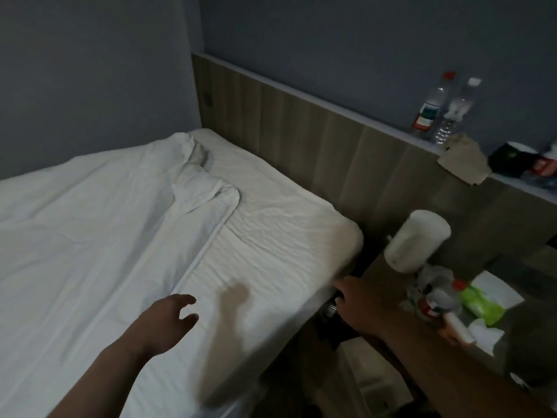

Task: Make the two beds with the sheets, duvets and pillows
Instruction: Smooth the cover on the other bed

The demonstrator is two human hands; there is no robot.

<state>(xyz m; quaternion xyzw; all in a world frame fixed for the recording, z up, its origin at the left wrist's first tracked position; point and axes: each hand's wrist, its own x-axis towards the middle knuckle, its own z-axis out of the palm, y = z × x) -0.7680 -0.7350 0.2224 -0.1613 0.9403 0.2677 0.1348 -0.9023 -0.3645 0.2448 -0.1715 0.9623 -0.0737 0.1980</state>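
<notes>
Two bare forearms reach in from the bottom of the view over a single bed in a dim room. The left hand [171, 316] hovers low over the bed, fingers spread and relaxed, holding nothing. Its shadow falls on the sheet [271, 230] just to its right. The right hand [360, 303] is at the near side edge of the mattress, by the gap between the bed and a cluttered bedside table [388, 276]. Its fingers dip into that dark gap, so I cannot tell whether they grip anything.

The white duvet [84, 236] covers the left part of the bed. Its top hem starts just beyond the left hand's fingertips and runs away from the camera, slanting right, then ends in a rumpled fold further up. Between this hem and the wooden headboard [301, 131] lies a strip of creased sheet, bare of any pillow.

The left hand is the nearer one to the hem, almost on it. The right hand is well apart from it, across the bare sheet. Straightening the duvet would probably begin with the left hand.

A white cylinder [417, 239] stands on the bedside table. Two water bottles [431, 107] stand on the ledge above the headboard.
</notes>
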